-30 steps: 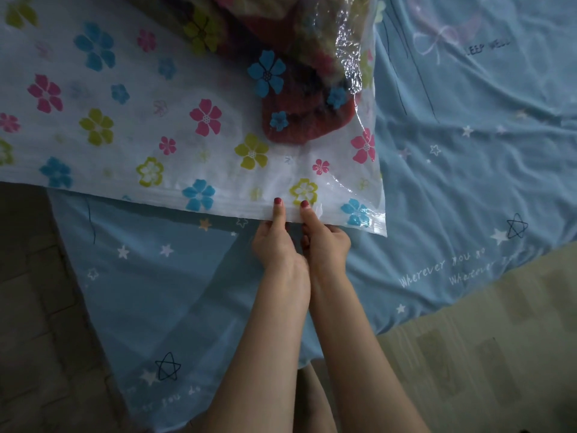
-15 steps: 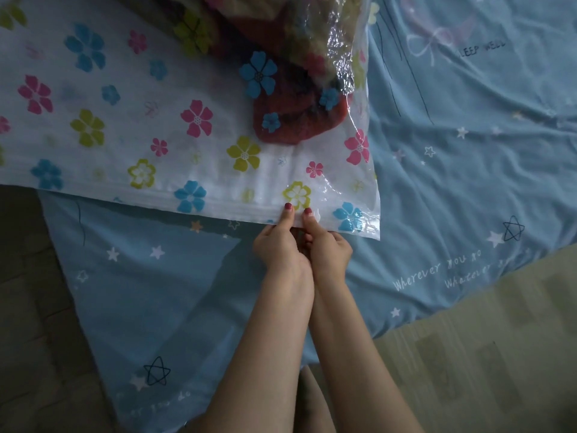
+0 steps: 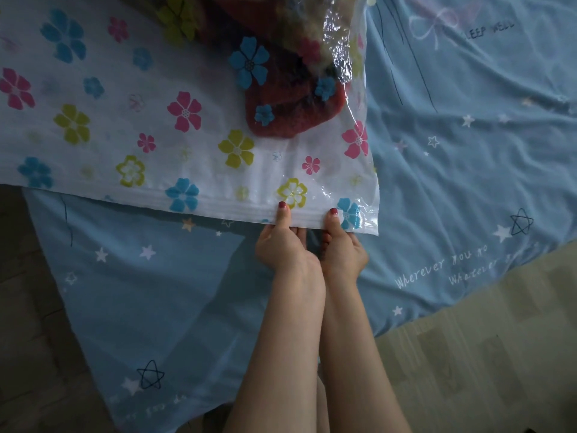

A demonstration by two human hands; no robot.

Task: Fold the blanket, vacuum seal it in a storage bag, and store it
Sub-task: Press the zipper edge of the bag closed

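plastic storage bag point(image 3: 193, 126) with red blanket point(image 3: 290, 117) on blue sheet point(image 3: 468, 157); left hand point(image 3: 282, 245), right hand point(image 3: 342, 250) grip pinching bag's edge.

The clear plastic storage bag with pink, blue and yellow flower print point(image 3: 131, 120) lay flat across the bed, its ridged zip edge facing the person and hanging a bit past the mattress. The fuzzy dark red folded blanket point(image 3: 290, 110) sat inside, bunched up toward the bag's right side, corner poking toward the zip

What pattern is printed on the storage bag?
Pink, blue and yellow-green flowers on the mostly white storage bag, seen in the head view.
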